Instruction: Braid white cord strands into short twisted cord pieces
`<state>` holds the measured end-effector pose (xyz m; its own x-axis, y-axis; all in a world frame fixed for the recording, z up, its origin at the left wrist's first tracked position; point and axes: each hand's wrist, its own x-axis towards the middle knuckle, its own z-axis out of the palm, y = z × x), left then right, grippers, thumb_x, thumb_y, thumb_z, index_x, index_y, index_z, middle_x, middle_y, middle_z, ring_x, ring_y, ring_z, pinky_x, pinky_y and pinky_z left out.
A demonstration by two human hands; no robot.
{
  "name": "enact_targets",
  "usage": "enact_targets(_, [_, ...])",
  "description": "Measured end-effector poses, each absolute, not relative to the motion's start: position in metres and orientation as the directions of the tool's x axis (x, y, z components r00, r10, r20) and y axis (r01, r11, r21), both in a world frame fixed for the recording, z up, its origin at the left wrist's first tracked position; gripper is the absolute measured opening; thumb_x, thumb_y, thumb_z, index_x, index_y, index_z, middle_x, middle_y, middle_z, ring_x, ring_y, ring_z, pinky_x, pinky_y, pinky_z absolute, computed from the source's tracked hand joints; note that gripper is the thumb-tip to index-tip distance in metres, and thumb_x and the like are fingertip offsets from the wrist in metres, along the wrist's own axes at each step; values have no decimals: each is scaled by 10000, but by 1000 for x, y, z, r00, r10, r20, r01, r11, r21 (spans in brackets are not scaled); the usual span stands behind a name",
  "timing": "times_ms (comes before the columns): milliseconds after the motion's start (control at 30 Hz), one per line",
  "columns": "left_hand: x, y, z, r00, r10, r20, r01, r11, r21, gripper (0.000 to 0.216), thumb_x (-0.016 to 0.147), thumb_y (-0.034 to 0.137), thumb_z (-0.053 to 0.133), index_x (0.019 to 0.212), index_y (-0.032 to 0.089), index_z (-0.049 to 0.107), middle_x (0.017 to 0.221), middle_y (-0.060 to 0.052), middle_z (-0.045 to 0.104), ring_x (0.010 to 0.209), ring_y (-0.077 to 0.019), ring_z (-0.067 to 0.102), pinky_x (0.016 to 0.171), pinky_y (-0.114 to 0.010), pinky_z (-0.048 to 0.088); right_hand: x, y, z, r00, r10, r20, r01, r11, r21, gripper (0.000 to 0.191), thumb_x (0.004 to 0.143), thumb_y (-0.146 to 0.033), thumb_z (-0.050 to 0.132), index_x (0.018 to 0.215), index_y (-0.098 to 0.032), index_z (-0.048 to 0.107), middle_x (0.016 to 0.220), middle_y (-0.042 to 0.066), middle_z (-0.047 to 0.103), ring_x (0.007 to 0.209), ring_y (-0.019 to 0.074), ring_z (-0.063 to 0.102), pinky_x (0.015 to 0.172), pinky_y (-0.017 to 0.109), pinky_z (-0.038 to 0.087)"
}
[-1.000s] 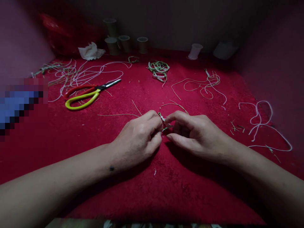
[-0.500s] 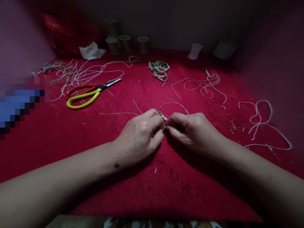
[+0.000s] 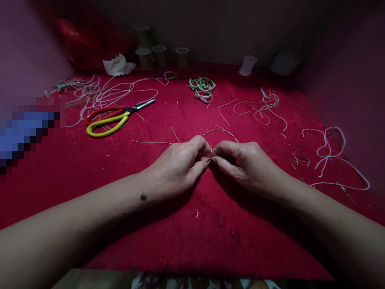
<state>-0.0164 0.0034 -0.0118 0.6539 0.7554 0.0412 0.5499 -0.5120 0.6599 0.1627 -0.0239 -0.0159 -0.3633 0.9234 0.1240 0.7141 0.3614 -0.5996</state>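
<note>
Thin cord (image 3: 209, 159) runs between the fingertips of both hands at the middle of the red cloth. My left hand (image 3: 188, 160) pinches it with thumb and index finger. Close beside it, my right hand (image 3: 236, 158) grips the same work, thumb and forefinger pressed together. Most of the braided white-and-green part is hidden behind the fingers; only a sliver of white shows. Loose tan cord ends (image 3: 152, 141) stick out beyond the left hand, and another cord end (image 3: 224, 129) curves behind the right one.
Red-and-yellow-handled scissors (image 3: 108, 122) lie at left beside tangled cords (image 3: 99, 94). Finished-looking braided cords (image 3: 201, 86) sit in a pile behind the hands. Thread spools (image 3: 145, 59) stand at the back. Loose white cord (image 3: 329, 154) and clippings (image 3: 297, 159) lie at right.
The left fingers have moved slightly up and right, closing over the braided part that showed between the hands. A cord now spans the two thumbs. The right hand has barely moved.
</note>
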Motion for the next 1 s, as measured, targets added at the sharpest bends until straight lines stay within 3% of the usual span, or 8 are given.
enact_targets(200, [-15, 6, -10, 674, 738, 16, 563, -528, 635, 97, 799, 167, 532, 855, 154, 611, 755, -2, 633, 665, -103, 550, 613, -216, 401, 165, -23, -15, -374, 920, 120, 700, 364, -614, 126, 817, -186, 520, 766, -126, 620, 580, -19, 545, 508, 67, 436, 501, 186, 314])
enact_targets(367, [-17, 9, -7, 631, 776, -1, 530, -429, 731, 141, 799, 199, 544, 695, 160, 630, 524, 49, 542, 504, -69, 478, 536, -185, 373, 164, -24, -16, -388, 911, 140, 682, 386, -621, 102, 804, -165, 534, 774, -126, 624, 590, -20, 555, 509, 60, 438, 505, 171, 322])
enact_targets(500, [-19, 10, -4, 582, 811, -65, 561, -342, 754, 161, 790, 197, 535, 660, 159, 621, 450, 56, 496, 449, -68, 447, 484, -178, 345, 163, -25, -16, -383, 910, 159, 692, 397, -603, 100, 794, -150, 538, 761, -126, 630, 553, -33, 512, 488, 55, 407, 490, 168, 308])
enact_targets(833, [-22, 11, 0, 526, 850, -21, 652, -388, 651, 148, 762, 216, 564, 639, 156, 621, 505, 42, 523, 503, -70, 439, 512, -184, 318, 164, -25, -15, -365, 918, 153, 688, 377, -620, 100, 781, -132, 530, 747, -126, 623, 542, -41, 489, 482, 54, 398, 488, 168, 304])
enact_targets(1000, [-22, 11, -1, 559, 829, 1, 682, -461, 567, 167, 765, 216, 556, 614, 157, 597, 484, 53, 458, 480, -61, 391, 505, -191, 290, 163, -25, -15, -352, 924, 146, 678, 360, -641, 100, 789, -144, 520, 734, -133, 603, 551, -41, 476, 495, 59, 389, 495, 175, 306])
